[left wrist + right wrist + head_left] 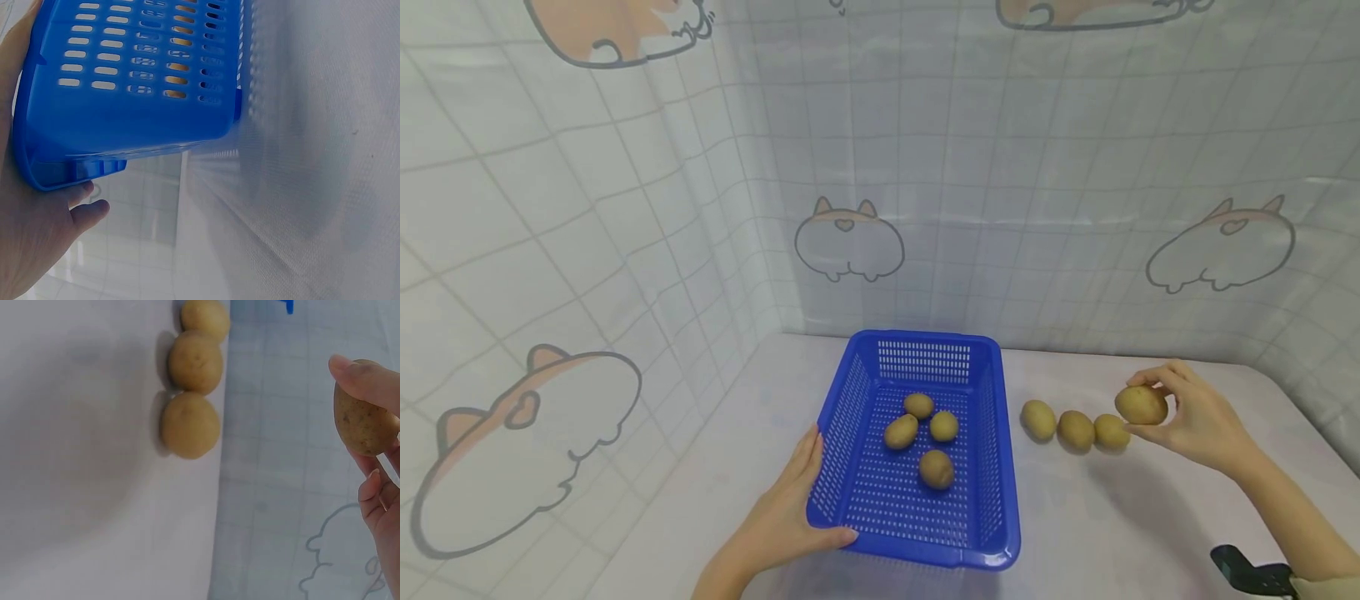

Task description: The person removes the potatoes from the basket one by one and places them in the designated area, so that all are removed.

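Holding a potato (1141, 405) pinched above the table (1060, 533), right hand (1197, 418) is near three lined-up potatoes (1076, 431); left hand (781, 512), fingers extended, touches the blue plastic basket (1009, 467) containing four potatoes (936, 470).

My potato (1139, 406) is yellow-brown with dark specks, the basket (925, 552) blue, the white backdrop (1000, 167) grey-gridded and printed with orange-patched cartoon animals (591, 29).

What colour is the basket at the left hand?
The basket is blue all over; the head view shows it best.
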A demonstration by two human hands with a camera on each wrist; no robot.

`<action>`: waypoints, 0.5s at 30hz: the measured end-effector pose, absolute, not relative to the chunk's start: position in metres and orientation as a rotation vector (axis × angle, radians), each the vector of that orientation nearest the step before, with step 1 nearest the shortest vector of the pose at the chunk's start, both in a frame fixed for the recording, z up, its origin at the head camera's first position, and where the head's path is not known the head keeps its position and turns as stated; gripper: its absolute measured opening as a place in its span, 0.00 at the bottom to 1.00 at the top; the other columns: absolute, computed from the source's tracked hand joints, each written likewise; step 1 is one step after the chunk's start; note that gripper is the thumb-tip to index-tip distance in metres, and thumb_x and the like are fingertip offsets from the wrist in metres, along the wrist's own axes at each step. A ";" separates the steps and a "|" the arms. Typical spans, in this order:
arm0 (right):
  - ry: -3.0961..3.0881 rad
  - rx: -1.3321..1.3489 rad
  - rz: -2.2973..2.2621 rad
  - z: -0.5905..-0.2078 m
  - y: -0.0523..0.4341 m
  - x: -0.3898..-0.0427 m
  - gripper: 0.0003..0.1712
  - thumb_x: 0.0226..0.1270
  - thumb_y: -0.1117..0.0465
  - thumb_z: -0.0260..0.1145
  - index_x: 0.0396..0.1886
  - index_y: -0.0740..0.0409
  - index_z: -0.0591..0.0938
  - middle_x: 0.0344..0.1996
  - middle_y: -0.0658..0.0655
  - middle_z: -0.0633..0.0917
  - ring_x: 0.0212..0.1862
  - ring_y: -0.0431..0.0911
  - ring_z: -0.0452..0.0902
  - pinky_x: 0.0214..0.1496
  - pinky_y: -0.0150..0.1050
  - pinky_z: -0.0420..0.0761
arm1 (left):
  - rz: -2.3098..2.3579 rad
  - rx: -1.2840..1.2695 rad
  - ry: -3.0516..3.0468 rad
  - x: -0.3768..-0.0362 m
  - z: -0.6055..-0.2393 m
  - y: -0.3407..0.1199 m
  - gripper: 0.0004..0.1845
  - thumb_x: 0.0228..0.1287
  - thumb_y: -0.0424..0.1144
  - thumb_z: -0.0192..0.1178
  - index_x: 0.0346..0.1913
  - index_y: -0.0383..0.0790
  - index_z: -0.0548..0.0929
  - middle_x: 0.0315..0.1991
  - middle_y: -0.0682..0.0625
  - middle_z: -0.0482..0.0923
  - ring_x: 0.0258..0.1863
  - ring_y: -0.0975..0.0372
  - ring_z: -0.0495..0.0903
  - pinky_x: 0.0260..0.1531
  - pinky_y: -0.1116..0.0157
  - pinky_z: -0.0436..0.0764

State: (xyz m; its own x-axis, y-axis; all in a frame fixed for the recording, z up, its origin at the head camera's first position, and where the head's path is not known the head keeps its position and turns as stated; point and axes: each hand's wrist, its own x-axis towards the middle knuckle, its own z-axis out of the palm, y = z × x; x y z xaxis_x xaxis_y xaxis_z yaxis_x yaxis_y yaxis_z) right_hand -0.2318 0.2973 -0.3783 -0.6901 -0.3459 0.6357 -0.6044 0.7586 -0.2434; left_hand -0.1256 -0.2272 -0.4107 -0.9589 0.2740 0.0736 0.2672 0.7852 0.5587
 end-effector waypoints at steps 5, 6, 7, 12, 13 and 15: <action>-2.403 0.674 0.588 -0.385 0.306 -0.232 0.36 0.21 0.66 0.86 0.39 0.53 0.80 0.37 0.42 0.72 0.36 0.26 0.68 0.27 0.29 0.74 | 0.929 0.438 2.955 -0.126 -0.411 -0.227 0.70 0.43 0.70 0.68 0.75 0.31 0.40 0.77 0.43 0.31 0.74 0.48 0.39 0.65 0.43 0.55; -2.410 0.669 0.590 -0.387 0.308 -0.232 0.36 0.22 0.65 0.86 0.39 0.53 0.80 0.37 0.42 0.72 0.36 0.26 0.68 0.27 0.30 0.74 | 0.927 0.437 2.953 -0.126 -0.411 -0.227 0.70 0.43 0.70 0.67 0.75 0.31 0.40 0.77 0.43 0.31 0.74 0.48 0.39 0.66 0.43 0.55; -2.419 0.663 0.593 -0.388 0.310 -0.232 0.36 0.22 0.65 0.86 0.39 0.53 0.80 0.36 0.42 0.72 0.36 0.25 0.68 0.26 0.31 0.74 | 0.925 0.439 2.951 -0.126 -0.411 -0.227 0.70 0.43 0.70 0.67 0.75 0.31 0.40 0.77 0.43 0.30 0.74 0.48 0.39 0.65 0.43 0.55; -2.467 0.621 0.581 -0.395 0.319 -0.234 0.35 0.24 0.62 0.86 0.40 0.52 0.79 0.36 0.43 0.72 0.36 0.24 0.68 0.25 0.33 0.72 | 0.920 0.453 2.951 -0.126 -0.411 -0.227 0.70 0.44 0.69 0.67 0.75 0.31 0.39 0.77 0.42 0.30 0.74 0.47 0.40 0.65 0.42 0.56; -2.475 0.614 0.576 -0.396 0.321 -0.235 0.35 0.24 0.62 0.86 0.40 0.52 0.79 0.36 0.44 0.72 0.35 0.26 0.69 0.25 0.33 0.72 | 0.919 0.456 2.954 -0.126 -0.410 -0.227 0.70 0.44 0.69 0.67 0.75 0.31 0.39 0.77 0.42 0.30 0.74 0.46 0.40 0.65 0.42 0.57; -2.495 0.598 0.573 -0.399 0.325 -0.236 0.35 0.25 0.62 0.86 0.40 0.53 0.79 0.35 0.47 0.73 0.34 0.30 0.73 0.25 0.34 0.72 | 0.912 0.459 2.960 -0.126 -0.410 -0.227 0.70 0.44 0.69 0.67 0.75 0.30 0.39 0.77 0.42 0.30 0.74 0.46 0.40 0.64 0.42 0.57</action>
